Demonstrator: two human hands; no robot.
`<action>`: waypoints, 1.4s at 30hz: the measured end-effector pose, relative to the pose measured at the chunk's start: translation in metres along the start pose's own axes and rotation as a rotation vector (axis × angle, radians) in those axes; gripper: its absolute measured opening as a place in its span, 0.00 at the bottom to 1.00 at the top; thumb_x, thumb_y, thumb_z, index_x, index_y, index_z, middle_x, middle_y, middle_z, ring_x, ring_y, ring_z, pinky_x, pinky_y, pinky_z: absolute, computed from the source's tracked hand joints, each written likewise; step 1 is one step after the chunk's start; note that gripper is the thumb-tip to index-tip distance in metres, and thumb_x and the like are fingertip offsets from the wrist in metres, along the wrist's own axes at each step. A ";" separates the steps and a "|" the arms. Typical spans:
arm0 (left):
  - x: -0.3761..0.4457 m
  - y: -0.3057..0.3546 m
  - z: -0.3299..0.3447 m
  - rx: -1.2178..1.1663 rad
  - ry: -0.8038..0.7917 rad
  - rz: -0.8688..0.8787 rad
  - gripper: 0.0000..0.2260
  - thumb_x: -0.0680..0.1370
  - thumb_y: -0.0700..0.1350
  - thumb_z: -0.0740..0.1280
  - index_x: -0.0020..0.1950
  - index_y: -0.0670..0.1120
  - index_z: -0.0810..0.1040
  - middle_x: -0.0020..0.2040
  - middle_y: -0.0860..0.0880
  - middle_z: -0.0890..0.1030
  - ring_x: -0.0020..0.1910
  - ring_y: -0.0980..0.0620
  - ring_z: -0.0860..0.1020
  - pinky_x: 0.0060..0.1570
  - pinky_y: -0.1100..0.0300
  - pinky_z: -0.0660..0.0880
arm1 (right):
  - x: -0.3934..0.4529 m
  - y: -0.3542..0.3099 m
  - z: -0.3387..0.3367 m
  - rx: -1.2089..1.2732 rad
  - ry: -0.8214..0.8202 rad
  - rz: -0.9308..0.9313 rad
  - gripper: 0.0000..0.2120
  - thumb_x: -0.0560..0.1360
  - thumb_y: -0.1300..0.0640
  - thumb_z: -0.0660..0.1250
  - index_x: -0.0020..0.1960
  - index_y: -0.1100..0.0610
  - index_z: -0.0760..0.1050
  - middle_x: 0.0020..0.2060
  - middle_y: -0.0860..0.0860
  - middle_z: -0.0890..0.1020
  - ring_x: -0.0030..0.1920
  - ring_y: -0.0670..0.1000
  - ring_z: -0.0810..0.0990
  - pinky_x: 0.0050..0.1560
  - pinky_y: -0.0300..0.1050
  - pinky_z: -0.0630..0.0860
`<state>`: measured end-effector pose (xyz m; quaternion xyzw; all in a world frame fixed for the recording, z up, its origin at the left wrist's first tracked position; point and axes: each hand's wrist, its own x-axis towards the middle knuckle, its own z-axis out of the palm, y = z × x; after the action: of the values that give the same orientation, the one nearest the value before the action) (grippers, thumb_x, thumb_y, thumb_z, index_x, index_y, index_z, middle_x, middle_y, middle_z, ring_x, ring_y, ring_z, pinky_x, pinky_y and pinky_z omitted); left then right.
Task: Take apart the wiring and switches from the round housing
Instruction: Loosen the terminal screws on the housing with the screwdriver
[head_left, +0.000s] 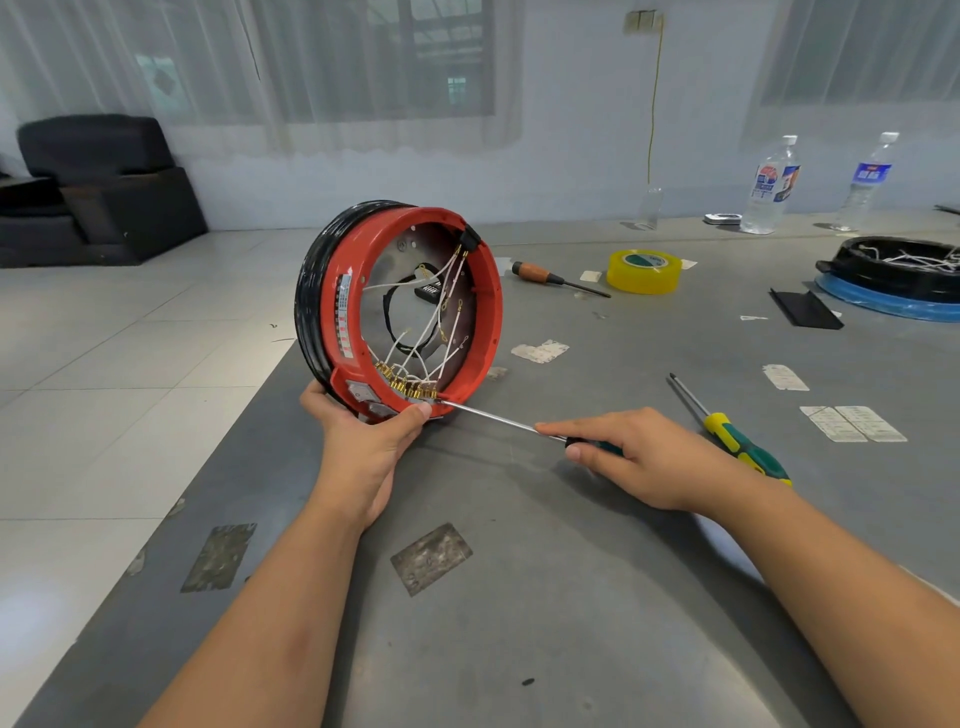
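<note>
Two hands share the work at the near-left part of the grey table (519, 597). The round housing (400, 301), a red ring with a black band behind it, stands on its edge near the table's left border, its open face turned toward the right. The left hand (363, 431) grips its lowest part, thumb curled over the red rim just beside the switch block (371, 400). The right hand (639, 457) is wrapped round the handle of a screwdriver (498, 418), index finger laid along the shaft, with the tip touching the row of brass terminals (410, 382) at the bottom of the ring.

The ring looks like a rigid, thin-walled plastic shell, probably light, and standing on its curve it would likely roll or tip if the lower rim were let go; that rim, next to the switches, seems the sound place to hold. The white wires (441, 312) are thin and limp and loop loosely across the opening, so they will probably follow any pull without resisting. The terminals appear small and closely packed, and likely bend easily, so prying at the metal rather than tugging on the wires seems wiser. The smooth steel tip could slip off such small parts toward the left thumb (418, 413).
</note>
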<state>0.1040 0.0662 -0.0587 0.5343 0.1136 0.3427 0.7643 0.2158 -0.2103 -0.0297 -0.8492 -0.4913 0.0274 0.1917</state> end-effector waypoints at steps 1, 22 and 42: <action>0.000 0.000 -0.001 0.001 -0.005 0.001 0.33 0.73 0.25 0.74 0.57 0.56 0.60 0.65 0.49 0.75 0.62 0.48 0.82 0.51 0.53 0.84 | 0.000 -0.001 0.000 -0.004 0.001 0.000 0.19 0.84 0.44 0.59 0.72 0.28 0.65 0.44 0.25 0.75 0.51 0.40 0.75 0.55 0.40 0.75; 0.005 -0.006 -0.006 0.179 -0.024 0.088 0.36 0.65 0.36 0.80 0.61 0.59 0.63 0.60 0.56 0.79 0.61 0.51 0.83 0.57 0.38 0.82 | 0.004 -0.006 0.001 0.041 -0.073 0.094 0.18 0.83 0.40 0.57 0.71 0.24 0.62 0.41 0.38 0.80 0.45 0.45 0.80 0.53 0.48 0.80; 0.000 0.004 0.004 0.002 0.135 0.046 0.31 0.73 0.27 0.74 0.56 0.52 0.57 0.67 0.41 0.74 0.61 0.38 0.83 0.53 0.38 0.83 | -0.001 -0.039 0.029 -0.115 0.120 0.056 0.21 0.85 0.43 0.53 0.77 0.30 0.58 0.47 0.48 0.79 0.53 0.53 0.78 0.52 0.49 0.75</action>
<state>0.1047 0.0636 -0.0538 0.5133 0.1530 0.3955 0.7461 0.1766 -0.1852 -0.0426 -0.8724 -0.4555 -0.0466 0.1709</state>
